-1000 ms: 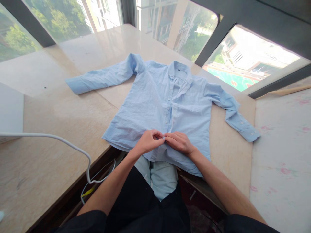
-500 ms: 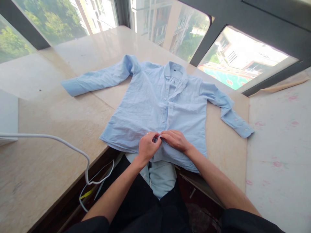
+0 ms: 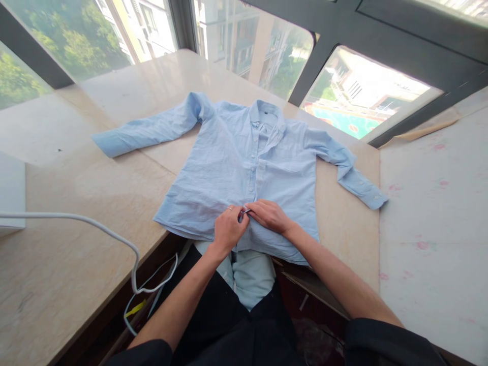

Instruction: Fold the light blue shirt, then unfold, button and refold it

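Note:
A light blue button-up shirt (image 3: 236,168) lies face up on a beige marble counter (image 3: 87,193), sleeves spread to both sides, its hem hanging over the near edge. My left hand (image 3: 227,230) and my right hand (image 3: 270,216) meet at the lower part of the button placket. Both pinch the fabric there, fingers closed, with the left thumb and forefinger at a button spot. A ring shows on the left hand.
A white cable (image 3: 95,231) runs across the counter's left part and drops over the edge. A white box (image 3: 11,195) sits at the far left. Windows (image 3: 343,96) rise behind the counter. A pale patterned surface (image 3: 434,213) lies to the right.
Both hands stay pinched at the lower placket; the left hand has turned, its knuckles now facing up. The view has shifted slightly, so the shirt sits a little further left.

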Available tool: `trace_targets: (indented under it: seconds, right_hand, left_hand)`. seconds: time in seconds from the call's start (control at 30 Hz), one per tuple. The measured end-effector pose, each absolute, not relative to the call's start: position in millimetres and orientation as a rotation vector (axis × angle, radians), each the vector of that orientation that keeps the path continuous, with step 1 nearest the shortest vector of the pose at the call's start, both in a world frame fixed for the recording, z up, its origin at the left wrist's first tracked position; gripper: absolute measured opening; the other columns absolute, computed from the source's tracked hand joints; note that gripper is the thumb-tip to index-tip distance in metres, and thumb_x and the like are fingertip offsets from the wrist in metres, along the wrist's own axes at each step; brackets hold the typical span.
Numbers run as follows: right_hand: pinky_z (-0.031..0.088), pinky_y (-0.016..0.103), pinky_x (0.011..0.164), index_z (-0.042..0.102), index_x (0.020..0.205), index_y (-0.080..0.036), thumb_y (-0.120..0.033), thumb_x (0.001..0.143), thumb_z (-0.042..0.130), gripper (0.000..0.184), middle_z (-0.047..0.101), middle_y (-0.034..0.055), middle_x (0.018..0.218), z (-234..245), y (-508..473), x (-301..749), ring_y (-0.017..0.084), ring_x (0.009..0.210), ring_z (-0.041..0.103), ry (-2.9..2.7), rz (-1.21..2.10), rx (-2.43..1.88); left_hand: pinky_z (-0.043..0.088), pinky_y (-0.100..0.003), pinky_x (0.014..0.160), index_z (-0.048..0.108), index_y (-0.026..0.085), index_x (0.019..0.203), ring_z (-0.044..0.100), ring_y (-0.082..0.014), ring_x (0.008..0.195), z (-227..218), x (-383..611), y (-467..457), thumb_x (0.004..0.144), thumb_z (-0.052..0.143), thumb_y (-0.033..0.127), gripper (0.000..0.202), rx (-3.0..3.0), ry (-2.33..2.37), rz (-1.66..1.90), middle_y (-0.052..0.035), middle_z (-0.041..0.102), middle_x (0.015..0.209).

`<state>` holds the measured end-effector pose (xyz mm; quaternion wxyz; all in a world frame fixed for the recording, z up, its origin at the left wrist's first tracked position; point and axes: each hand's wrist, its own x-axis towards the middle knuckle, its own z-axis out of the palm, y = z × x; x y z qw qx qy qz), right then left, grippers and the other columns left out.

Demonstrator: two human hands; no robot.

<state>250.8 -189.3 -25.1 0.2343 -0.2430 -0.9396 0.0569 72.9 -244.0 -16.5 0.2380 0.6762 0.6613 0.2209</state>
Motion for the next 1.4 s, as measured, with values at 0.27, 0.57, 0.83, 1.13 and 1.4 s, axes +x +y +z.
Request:
trace_targets:
  seconds: [0.27, 0.57, 0.83, 1.13, 1.4]
  right_hand:
    - [0.052, 0.031, 0.076, 0.049, 0.129, -0.012, -0.019, 0.099, 0.044, 0.03, 0.07, 0.0108, 0.101, -23, -189, 248, 0.019, 0.084, 0.064, -2.596, 0.071, -0.618]
    - [0.052, 0.033, 0.078, 0.048, 0.13, -0.012, -0.019, 0.101, 0.041, 0.031, 0.07, 0.0118, 0.102, -27, -188, 249, 0.021, 0.088, 0.063, -2.62, 0.112, -0.664]
    - [0.052, 0.033, 0.08, 0.05, 0.129, -0.012, -0.018, 0.101, 0.04, 0.031, 0.069, 0.0119, 0.103, -29, -188, 249, 0.021, 0.089, 0.062, -2.607, 0.151, -0.673]
    - [0.052, 0.033, 0.079, 0.052, 0.127, -0.013, -0.018, 0.1, 0.041, 0.029, 0.069, 0.0119, 0.1, -30, -187, 248, 0.021, 0.088, 0.062, -2.581, 0.175, -0.689]
    - [0.054, 0.034, 0.08, 0.046, 0.136, -0.016, -0.019, 0.1, 0.042, 0.037, 0.069, 0.0114, 0.101, -33, -186, 250, 0.021, 0.089, 0.063, -2.551, 0.216, -0.679]
  left_hand:
    - [0.043, -0.026, 0.074, 0.068, 0.021, 0.098, 0.063, -0.0188, 0.085, -9, 69, -238, 0.086, 0.056, 0.027, 0.017, 1.894, 1.779, 0.517, -0.0037, 0.069, 0.09]
    - [0.042, -0.026, 0.07, 0.067, 0.019, 0.094, 0.063, -0.0175, 0.082, -19, 70, -239, 0.089, 0.054, 0.024, 0.015, 1.945, 1.757, 0.601, -0.0029, 0.067, 0.085]
    - [0.042, -0.026, 0.071, 0.067, 0.02, 0.094, 0.063, -0.0172, 0.08, -23, 67, -238, 0.086, 0.057, 0.024, 0.013, 1.982, 1.715, 0.63, -0.0019, 0.067, 0.083]
    - [0.04, -0.027, 0.068, 0.067, 0.019, 0.097, 0.064, -0.0191, 0.082, -19, 71, -236, 0.087, 0.056, 0.024, 0.016, 2.01, 1.767, 0.523, -0.0036, 0.069, 0.088]
    - [0.041, -0.026, 0.068, 0.067, 0.017, 0.091, 0.062, -0.0168, 0.075, -30, 75, -242, 0.087, 0.056, 0.019, 0.012, 2.013, 1.803, 0.725, -0.0035, 0.068, 0.083]
